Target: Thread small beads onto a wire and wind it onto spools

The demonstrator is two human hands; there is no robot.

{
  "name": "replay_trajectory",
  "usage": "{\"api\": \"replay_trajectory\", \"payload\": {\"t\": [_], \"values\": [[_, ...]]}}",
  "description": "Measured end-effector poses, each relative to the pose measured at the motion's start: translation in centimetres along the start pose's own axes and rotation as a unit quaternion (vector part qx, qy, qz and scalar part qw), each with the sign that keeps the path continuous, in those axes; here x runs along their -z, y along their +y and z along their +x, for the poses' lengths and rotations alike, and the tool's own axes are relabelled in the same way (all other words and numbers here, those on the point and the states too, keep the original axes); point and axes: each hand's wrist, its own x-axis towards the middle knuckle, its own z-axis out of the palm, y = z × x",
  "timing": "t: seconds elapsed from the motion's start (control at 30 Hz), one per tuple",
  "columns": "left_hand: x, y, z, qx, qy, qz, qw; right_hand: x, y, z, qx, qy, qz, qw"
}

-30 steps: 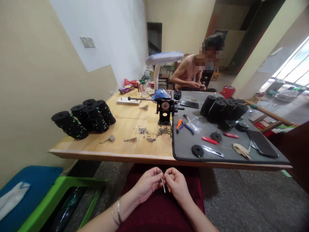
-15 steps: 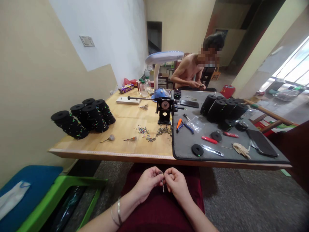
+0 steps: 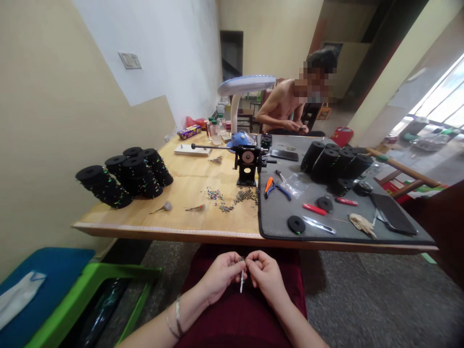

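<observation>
Above the maroon cloth (image 3: 286, 295) on the person's lap, a slender pale rod (image 3: 241, 282) hangs upright from the fingertips (image 3: 249, 263) of both hands; it is too small to identify further. The left hand (image 3: 221, 275) and right hand (image 3: 266, 276) face each other, their fingers closed narrowly around the rod's upper end. Two bangles (image 3: 178, 316) encircle the left wrist.

Beyond the hands lies a wooden worktop (image 3: 188, 183), partly covered by a grey mat (image 3: 279, 217). Glass bottles (image 3: 216, 136) stand at its far end, just beside a lamp (image 3: 235, 83). A clear plastic bag (image 3: 295, 186) rests on the mat, touching orange-and-blue pliers (image 3: 275, 189). Stacks of black spools (image 3: 121, 178) occupy the worktop's left side, and loose beads (image 3: 214, 194) lie scattered near a hand-cranked winder (image 3: 248, 159). At lower left, a green plastic bin (image 3: 123, 273) contains dark plastic sheeting (image 3: 97, 309). A seated co-worker (image 3: 279, 108) occupies the far end, both hands together over a small item.
</observation>
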Motion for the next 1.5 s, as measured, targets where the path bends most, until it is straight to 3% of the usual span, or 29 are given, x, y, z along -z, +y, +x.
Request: {"api": "replay_trajectory", "payload": {"t": [0.7,1.0,1.27,1.5], "values": [[-0.23,0.08,-0.07,-0.024,0.019,0.028,0.999,-0.33,0.36,0.1,-0.006,0.011,0.006,1.0],[-0.25,-0.18,0.01,-0.076,0.025,0.078,0.994,-0.3,0.24,0.12,-0.003,0.017,0.004,1.0],[-0.13,-0.19,0.09,-0.04,0.025,0.014,0.999,-0.29,0.17,0.03,-0.001,0.013,0.004,1.0],[-0.25,-0.06,0.12,-0.045,0.039,-0.005,0.998,-0.26,0.04,-0.23,-0.004,0.0,-0.023,1.0]]}}
